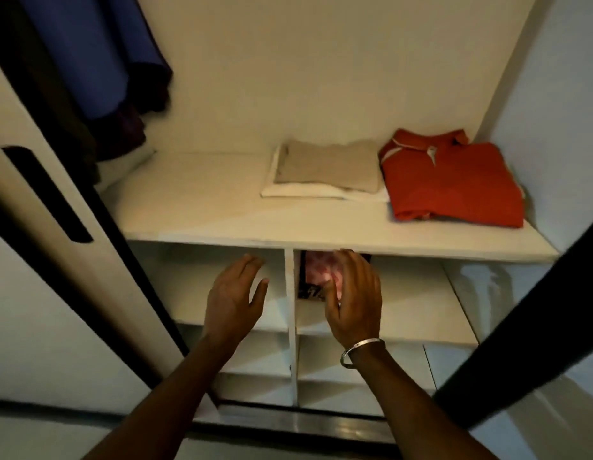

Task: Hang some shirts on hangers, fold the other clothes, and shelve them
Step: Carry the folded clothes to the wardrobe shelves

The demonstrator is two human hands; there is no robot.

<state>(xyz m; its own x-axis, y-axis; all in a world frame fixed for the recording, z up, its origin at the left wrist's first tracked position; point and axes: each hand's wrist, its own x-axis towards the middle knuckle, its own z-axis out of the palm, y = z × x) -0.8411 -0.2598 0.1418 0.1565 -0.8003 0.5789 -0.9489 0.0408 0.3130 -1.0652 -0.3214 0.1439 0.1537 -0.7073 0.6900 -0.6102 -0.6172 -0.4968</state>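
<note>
A folded pink patterned garment [316, 270] on a dark one lies in the lower right compartment, just under the upper shelf [202, 214]. My right hand [353, 297] hovers in front of it with relaxed fingers; whether it touches the cloth I cannot tell. In front of the lower left compartment, my left hand [233, 297] is spread and holds nothing. On the upper shelf lie a folded orange polo shirt [451, 184] at the right and a beige folded top on a white one [325, 171] beside it.
Blue and dark clothes [122, 68] hang at the upper left of the wardrobe. A sliding door with a black handle slot [46, 194] stands at the left, a dark door edge [527, 320] at the right. A white divider [290, 303] splits the lower shelves.
</note>
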